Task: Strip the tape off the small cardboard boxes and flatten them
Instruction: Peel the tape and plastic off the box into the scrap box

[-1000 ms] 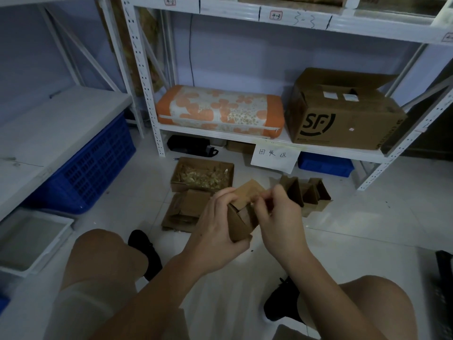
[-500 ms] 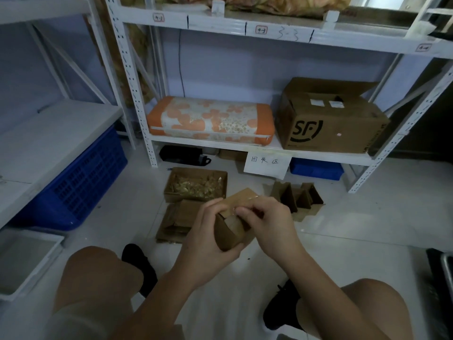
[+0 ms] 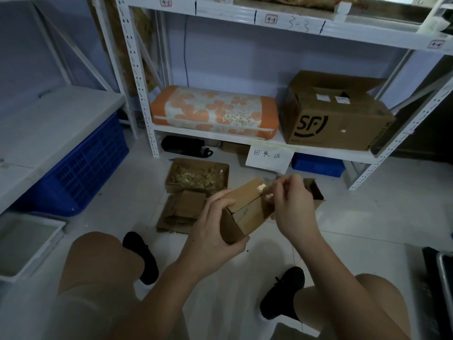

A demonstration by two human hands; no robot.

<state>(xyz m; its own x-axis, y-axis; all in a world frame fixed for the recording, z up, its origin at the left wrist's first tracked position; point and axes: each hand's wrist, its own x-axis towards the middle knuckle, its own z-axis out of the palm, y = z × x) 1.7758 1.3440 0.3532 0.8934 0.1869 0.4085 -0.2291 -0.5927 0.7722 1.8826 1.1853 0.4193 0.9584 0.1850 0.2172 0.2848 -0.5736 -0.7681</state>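
2 hands work 1 small brown cardboard box [image 3: 247,212] held above the white tiled floor [image 3: 367,222]. The left hand [image 3: 210,231] grips its near end, apparently to steady it, while the right hand [image 3: 291,204] pinches a strip of clear shiny tape [image 3: 263,190] at the top seam, likely to peel it. Behind lie flattened brown cardboard pieces [image 3: 181,212] and a white metal shelving rack [image 3: 147,94].

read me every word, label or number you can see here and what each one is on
"SF" on the big cardboard box.
"回收区" on the paper sign.
"4-3" tag and handwritten "3-3" on the top shelf beam.
Other beam tags and the box's white stickers: too blurred.
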